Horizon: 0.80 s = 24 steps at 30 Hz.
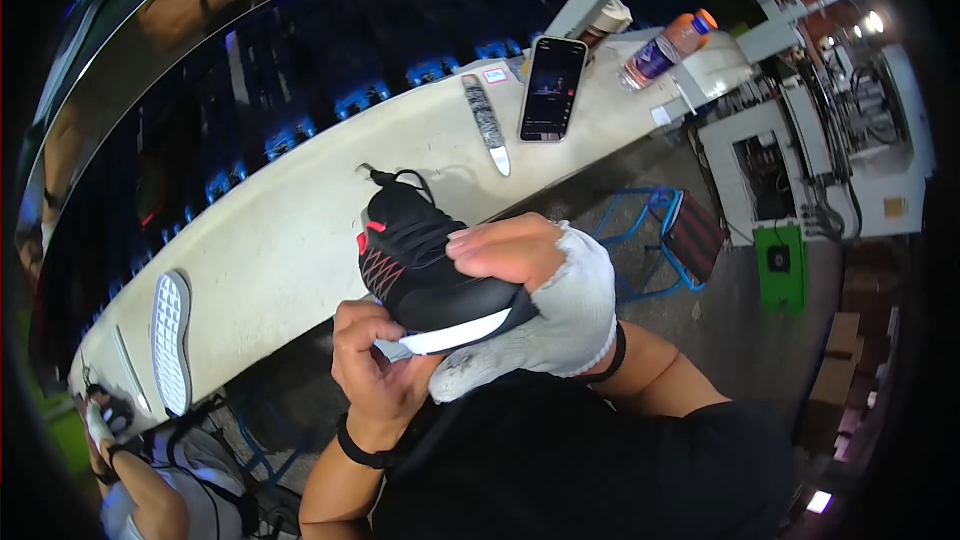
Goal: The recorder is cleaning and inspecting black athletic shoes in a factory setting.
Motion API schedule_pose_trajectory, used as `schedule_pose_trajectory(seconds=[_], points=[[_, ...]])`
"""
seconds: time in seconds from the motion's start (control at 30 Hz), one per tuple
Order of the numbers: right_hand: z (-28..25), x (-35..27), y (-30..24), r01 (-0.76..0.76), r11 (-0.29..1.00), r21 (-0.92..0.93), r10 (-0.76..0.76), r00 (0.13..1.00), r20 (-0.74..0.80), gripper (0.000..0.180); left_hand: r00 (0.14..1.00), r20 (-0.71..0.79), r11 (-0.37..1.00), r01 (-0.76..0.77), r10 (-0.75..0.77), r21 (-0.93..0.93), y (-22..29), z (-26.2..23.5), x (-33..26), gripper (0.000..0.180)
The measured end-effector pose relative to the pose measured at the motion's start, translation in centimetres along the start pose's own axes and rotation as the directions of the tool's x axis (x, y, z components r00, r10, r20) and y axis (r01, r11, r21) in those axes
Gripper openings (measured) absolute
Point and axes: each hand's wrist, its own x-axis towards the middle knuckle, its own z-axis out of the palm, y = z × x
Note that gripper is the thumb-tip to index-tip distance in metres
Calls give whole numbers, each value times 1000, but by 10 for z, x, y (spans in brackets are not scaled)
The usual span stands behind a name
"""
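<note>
A black sneaker (pixel 425 265) with a white sole edge is held up between 2 hands, above the near edge of the long pale worktop (pixel 300 230). The right hand (pixel 540 290), in a fingerless white glove, is closed over the upper from above; the left hand (pixel 375 360) is cupped beneath the sole, fingers curled on its edge. The step in hand appears to be an inspection or finishing of the sole join, so a steady grip and a turn of the shoe would probably be called for. Beyond the right hand lie a phone (pixel 552 88), a narrow tool (pixel 487 125) and 1 bottle (pixel 665 48), its contents not discernible. Left of the left hand lies a white sole (pixel 171 340).
</note>
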Motion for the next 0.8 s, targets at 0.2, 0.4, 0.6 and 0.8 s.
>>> schedule_pose_trajectory(seconds=[0.2,0.4,0.6,0.8], points=[[-3,3,7,36,999,13,-36,999,2,73,981,170,984,-122,98,134,7,-11,-1,47],[-6,-5,23,193,972,130,-205,975,83,51,893,371,934,-327,255,146,-2,-36,22,55],[5,-22,33,264,927,268,-272,962,-5,59,887,446,925,-265,123,272,-12,-46,17,52],[4,-20,48,293,793,534,-198,953,-229,77,897,434,764,-217,-89,607,-41,-81,1,76]])
